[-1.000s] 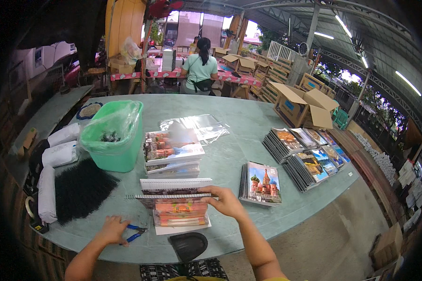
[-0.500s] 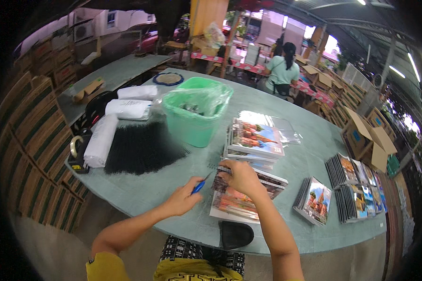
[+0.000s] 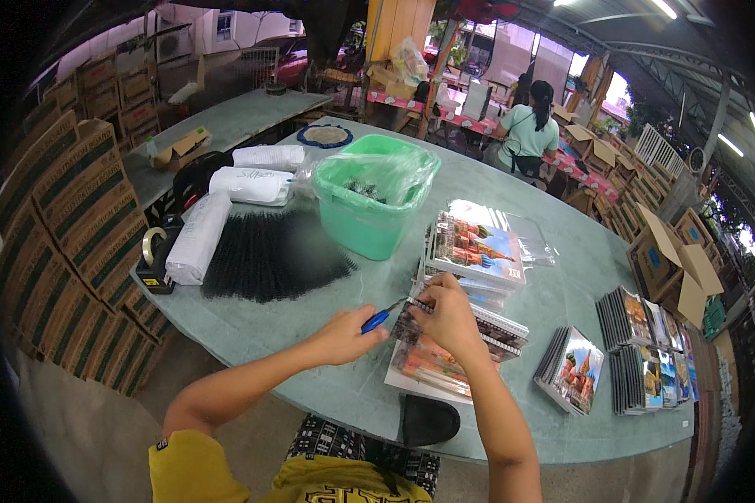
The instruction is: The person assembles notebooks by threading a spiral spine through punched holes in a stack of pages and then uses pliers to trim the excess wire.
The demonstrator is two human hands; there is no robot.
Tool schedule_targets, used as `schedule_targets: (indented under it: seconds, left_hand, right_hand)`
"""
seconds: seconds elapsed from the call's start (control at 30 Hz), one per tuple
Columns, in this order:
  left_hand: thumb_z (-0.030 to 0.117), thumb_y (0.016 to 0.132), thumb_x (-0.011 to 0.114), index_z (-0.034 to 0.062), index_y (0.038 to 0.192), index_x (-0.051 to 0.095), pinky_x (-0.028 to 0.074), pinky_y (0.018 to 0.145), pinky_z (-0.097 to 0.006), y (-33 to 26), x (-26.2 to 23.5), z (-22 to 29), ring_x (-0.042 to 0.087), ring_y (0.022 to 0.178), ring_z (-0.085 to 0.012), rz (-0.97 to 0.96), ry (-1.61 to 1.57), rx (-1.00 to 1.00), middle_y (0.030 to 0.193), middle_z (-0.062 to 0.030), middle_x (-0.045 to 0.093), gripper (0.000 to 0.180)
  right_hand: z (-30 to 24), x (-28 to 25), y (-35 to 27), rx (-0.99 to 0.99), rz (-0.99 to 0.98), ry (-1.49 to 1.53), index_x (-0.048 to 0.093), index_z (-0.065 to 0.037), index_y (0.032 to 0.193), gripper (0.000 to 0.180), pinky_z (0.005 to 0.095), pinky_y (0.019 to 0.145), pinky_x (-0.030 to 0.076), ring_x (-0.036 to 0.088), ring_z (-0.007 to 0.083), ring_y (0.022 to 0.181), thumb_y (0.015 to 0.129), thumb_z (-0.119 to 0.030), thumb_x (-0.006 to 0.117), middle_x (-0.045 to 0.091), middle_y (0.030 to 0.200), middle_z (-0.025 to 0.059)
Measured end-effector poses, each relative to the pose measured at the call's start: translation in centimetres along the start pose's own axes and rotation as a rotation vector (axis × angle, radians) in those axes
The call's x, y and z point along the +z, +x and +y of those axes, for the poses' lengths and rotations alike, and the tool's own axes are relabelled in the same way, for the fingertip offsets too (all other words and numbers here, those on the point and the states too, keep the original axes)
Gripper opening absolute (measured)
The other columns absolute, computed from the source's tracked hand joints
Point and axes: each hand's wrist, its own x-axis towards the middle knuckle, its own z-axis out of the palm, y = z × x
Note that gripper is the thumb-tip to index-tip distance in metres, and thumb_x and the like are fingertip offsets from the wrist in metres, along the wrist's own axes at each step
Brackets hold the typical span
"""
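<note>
Gripping blue-handled pliers: left hand | right hand is pinching spiral-bound notebook near one end | risk: should pinch be loosening, pliers could be slipping

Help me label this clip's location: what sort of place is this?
Probably a book-binding workshop: stacks of spiral books, a spread of what look like black coils and piled cartons suggest it.
</note>
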Motion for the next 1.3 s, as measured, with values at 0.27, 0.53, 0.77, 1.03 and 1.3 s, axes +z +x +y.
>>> schedule_targets:
  seconds: [0.27, 0.53, 0.77, 1.03, 1.3]
  left_hand:
    - [0.032, 0.09, 0.05, 0.0054, 0.117, 0.047, 0.048, 0.07, -0.031, -0.8, -0.4, 2.4, 0.06, 0.081, -0.0168, -0.291, -0.58, -0.229, 0.092, -0.0113, 0.06, 0.038]
    - [0.031, 0.091, 0.049, 0.0045, 0.111, 0.048, 0.049, 0.062, -0.034, -0.4, 0.3, 0.8, 0.063, 0.076, -0.0206, -0.337, -0.893, -0.217, 0.094, -0.0114, 0.06, 0.034]
    - [0.026, 0.085, 0.053, 0.004, 0.1, 0.054, 0.048, 0.062, -0.034, 0.3, 0.2, 0.4, 0.063, 0.072, -0.0216, 0.169, 0.408, 0.176, 0.08, -0.0104, 0.061, 0.026]
    - [0.024, 0.083, 0.06, 0.0031, 0.085, 0.057, 0.044, 0.056, -0.028, 2.6, -1.5, 3.2, 0.055, 0.06, -0.0097, 0.235, -0.373, 0.23, 0.066, -0.0031, 0.057, 0.021]
    - [0.032, 0.082, 0.063, 0.0006, 0.093, 0.061, 0.047, 0.063, -0.032, 12.4, -11.9, 5.1, 0.059, 0.063, -0.0163, 0.776, 0.308, 0.261, 0.075, -0.0052, 0.063, 0.034]
  right_hand:
    - [-0.1, 0.6, -0.6, -0.017, 0.054, -0.02, 0.061, 0.005, 0.075, 0.02, 0.0406, 0.07, 0.049, 0.06, 0.0355, 0.078, 0.067, -0.009, 0.073, 0.055, 0.093, 0.0161]
    - [-0.1, 0.6, -0.8, -0.039, 0.078, -0.026, 0.061, 0.004, 0.074, 0.02, 0.0408, 0.069, 0.049, 0.06, 0.0352, 0.076, 0.069, -0.012, 0.072, 0.056, 0.09, 0.0151]
    - [0.0, 1.0, -0.7, -0.045, 0.106, -0.037, 0.06, 0.003, 0.075, 0.017, 0.0398, 0.068, 0.048, 0.06, 0.0331, 0.077, 0.07, -0.01, 0.071, 0.055, 0.09, 0.0141]
    - [-0.2, 1.9, -2.2, -0.219, 0.052, -0.125, 0.061, 0.002, 0.081, 0.016, 0.0398, 0.072, 0.05, 0.06, 0.0322, 0.084, 0.071, -0.009, 0.069, 0.055, 0.103, 0.0124]
    - [0.0, 2.5, -3.2, -0.259, 0.102, -0.105, 0.062, -0.002, 0.082, 0.018, 0.0383, 0.07, 0.05, 0.06, 0.0295, 0.082, 0.07, -0.012, 0.071, 0.056, 0.097, 0.0106]
